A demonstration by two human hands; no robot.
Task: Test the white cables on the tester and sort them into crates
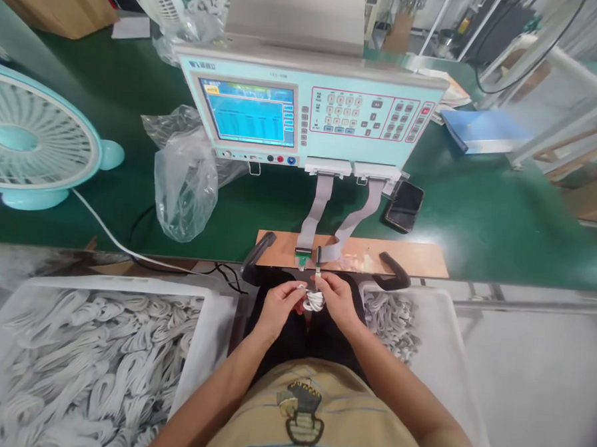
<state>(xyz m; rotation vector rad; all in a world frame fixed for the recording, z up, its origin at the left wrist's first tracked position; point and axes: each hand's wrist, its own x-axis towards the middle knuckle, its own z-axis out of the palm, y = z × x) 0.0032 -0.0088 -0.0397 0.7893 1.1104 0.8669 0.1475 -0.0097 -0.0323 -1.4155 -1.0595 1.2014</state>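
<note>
A coiled white cable (pixel 314 301) hangs between my two hands, just in front of the table edge. My left hand (pixel 280 304) pinches it near its left side, close to one end. With closed fingers, my right hand (pixel 337 295) grips the cable's connector end at the right adapter (pixel 319 256); whether it is fully plugged in I cannot tell. The green adapter board (pixel 303 257) stands to the left with its plug facing me. Grey ribbon cables (pixel 316 208) run from both adapters up to the cable tester (pixel 304 110), whose blue screen is lit.
A copper-coloured strip (pixel 361 255) with two black handles (pixel 394 274) lines the table edge. A phone (pixel 404 206) lies right of the ribbons. A white bin (pixel 200 325) of coiled cables stands left, another bin (pixel 448 325) right. A fan (pixel 33 136) and plastic bag (pixel 185 184) occupy the left.
</note>
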